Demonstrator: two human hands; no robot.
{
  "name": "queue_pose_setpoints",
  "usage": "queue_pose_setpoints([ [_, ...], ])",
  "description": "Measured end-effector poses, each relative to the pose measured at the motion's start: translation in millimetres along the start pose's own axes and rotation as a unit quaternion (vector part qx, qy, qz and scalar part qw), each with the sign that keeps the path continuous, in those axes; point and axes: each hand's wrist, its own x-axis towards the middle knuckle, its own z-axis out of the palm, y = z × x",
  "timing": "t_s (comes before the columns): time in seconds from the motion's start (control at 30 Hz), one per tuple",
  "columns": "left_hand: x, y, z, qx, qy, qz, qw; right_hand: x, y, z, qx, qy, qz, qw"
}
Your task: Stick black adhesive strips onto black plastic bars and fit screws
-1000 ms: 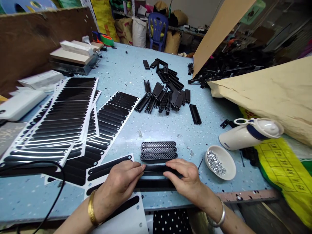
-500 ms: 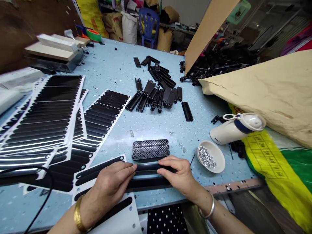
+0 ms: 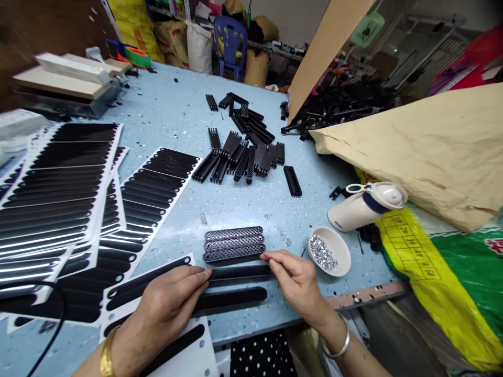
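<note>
Upper black strip (image 3: 239, 273) lies between the hands. Left hand (image 3: 167, 293): digits bunched at its left end; pinching or merely pressing, cannot tell. Right hand (image 3: 295, 273): thumb and forefinger near together at its right end; grip unclear. Judgement: steady left, level right, press evenly, avoiding the lower black strip (image 3: 236, 297) just wristward.

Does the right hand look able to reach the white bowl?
Likely yes: the right hand is close beside the white bowl, with nothing tall between them, though it is at the upper black strip.
</note>
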Motion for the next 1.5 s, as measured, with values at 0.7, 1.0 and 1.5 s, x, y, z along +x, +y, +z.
queue_pose_setpoints([
  [0.7,16.7,19.3,-4.0,0.127,0.028,0.033,0.991,6.8,6.2,15.6,-0.089,-0.035,0.039,0.995],
  [1.0,13.8,10.3,5.7,0.077,-0.002,-0.006,0.997,10.8,8.1,23.8,-0.051,-0.052,0.058,0.996],
  [1.5,10.1,9.5,8.4,0.044,-0.039,-0.019,0.998,9.6,-11.5,45.1,-0.312,-0.019,0.025,0.949],
])
